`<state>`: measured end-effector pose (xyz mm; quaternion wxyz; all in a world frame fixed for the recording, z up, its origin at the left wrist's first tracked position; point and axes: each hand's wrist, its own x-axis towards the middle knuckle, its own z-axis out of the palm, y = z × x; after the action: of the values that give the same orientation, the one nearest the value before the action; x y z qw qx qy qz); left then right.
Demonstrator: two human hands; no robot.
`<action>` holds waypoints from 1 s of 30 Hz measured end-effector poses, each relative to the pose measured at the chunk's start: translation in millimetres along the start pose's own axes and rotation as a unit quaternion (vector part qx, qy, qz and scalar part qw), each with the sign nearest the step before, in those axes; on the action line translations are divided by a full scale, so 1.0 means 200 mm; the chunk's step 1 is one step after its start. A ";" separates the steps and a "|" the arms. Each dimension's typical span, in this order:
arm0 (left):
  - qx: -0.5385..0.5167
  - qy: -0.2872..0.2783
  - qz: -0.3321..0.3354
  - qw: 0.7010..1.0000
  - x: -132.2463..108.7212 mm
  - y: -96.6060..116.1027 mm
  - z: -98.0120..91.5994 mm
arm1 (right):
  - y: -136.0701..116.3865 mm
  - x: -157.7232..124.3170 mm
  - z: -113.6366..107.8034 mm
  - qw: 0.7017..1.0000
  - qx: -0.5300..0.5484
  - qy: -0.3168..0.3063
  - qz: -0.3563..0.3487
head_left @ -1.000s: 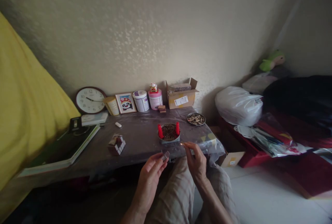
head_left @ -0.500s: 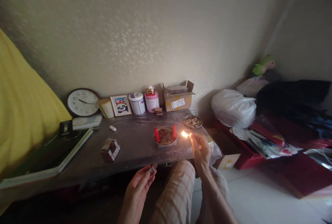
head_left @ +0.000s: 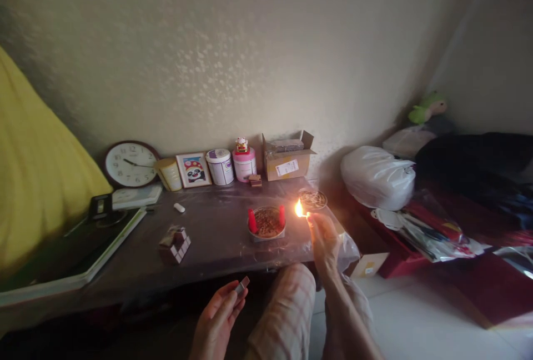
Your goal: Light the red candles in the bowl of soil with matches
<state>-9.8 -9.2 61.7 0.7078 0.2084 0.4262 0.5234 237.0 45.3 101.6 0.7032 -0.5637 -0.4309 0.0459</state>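
A burning match (head_left: 303,215) is pinched between the fingertips of my right hand (head_left: 325,242), its flame pointing up and to the left. My left hand (head_left: 219,310), low in front of the table edge, is closed around a small matchbox (head_left: 242,284). Left of the flame sits a round dish (head_left: 267,234) of brown grainy stuff, with one red candle (head_left: 252,221) at its left side and another red candle (head_left: 282,216) at its right. Just behind the flame lies a dish of matchsticks (head_left: 313,200), partly washed out by the glare.
Several matchboxes (head_left: 175,245) are stacked on the dark table (head_left: 216,226), near a white capsule-shaped object (head_left: 179,208). Along the wall stand a clock (head_left: 131,164), a picture frame (head_left: 194,170), tins (head_left: 220,167) and an open cardboard box (head_left: 288,161). Bags (head_left: 377,176) are piled to the right.
The flame on the match has grown taller and brighter. My right hand stays near the same place, and the left still holds the matchbox. The view has shifted slightly.
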 end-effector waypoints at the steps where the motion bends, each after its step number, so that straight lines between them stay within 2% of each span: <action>1: 0.001 0.001 -0.002 1.000 0.01 -0.01 0.00 | 0.00 0.00 0.00 1.000 0.006 0.001 0.004; 7: 0.000 0.025 -0.022 0.999 0.03 -0.02 -0.02 | 0.02 0.02 0.04 0.997 0.062 -0.003 0.047; 15: 0.000 0.018 -0.034 0.999 0.06 -0.04 -0.05 | 0.05 0.05 0.09 0.990 0.106 -0.019 0.096; 23: -0.014 0.053 -0.048 0.997 0.10 -0.02 -0.04 | 0.08 0.08 0.15 0.985 0.125 -0.032 0.113; 30: -0.018 0.036 -0.049 0.998 0.12 -0.05 -0.09 | 0.11 0.10 0.19 0.984 0.119 -0.051 0.122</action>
<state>-16.7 6.7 35.1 0.7204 0.1561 0.4513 0.5030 233.6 92.0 93.7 0.7311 -0.5216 -0.3857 0.2115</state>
